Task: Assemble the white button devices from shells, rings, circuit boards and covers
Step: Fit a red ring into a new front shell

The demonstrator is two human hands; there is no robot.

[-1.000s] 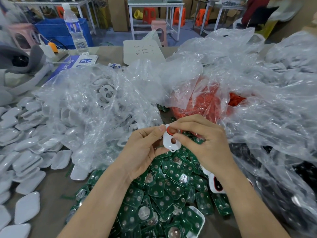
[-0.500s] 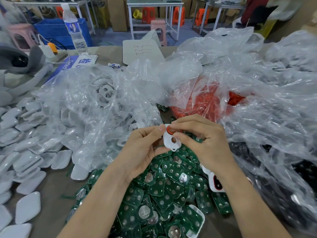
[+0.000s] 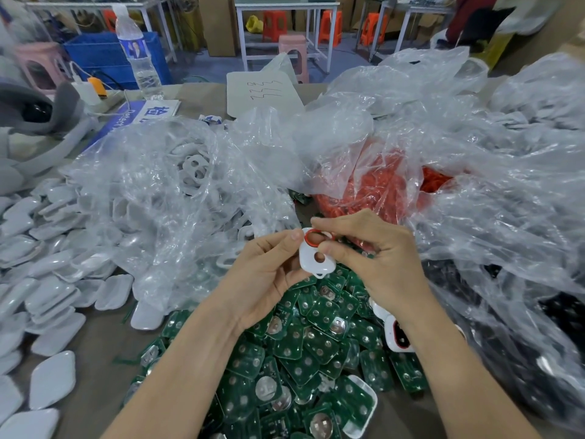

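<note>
A white shell (image 3: pixel 311 259) with two round holes is held between both hands above a heap of green circuit boards (image 3: pixel 304 353). My left hand (image 3: pixel 269 274) grips its left edge with thumb and fingers. My right hand (image 3: pixel 370 258) pinches it from the right, thumb near the lower hole, forefinger over the top. An orange ring (image 3: pixel 316 238) sits in the shell's upper hole. White covers (image 3: pixel 41 280) lie heaped at the left. A clear bag holds orange rings (image 3: pixel 373 188); another holds white shells (image 3: pixel 177 185).
A part-assembled white device (image 3: pixel 397 334) lies by my right forearm. Crumpled clear bags (image 3: pixel 490 191) with dark parts fill the right side. A water bottle (image 3: pixel 139 55), a blue sign (image 3: pixel 139 115) and a white card (image 3: pixel 262 93) stand at the back of the table.
The shell has turned a little in my hands, so its face and the orange ring in the upper hole show more fully. Both hands keep their hold.
</note>
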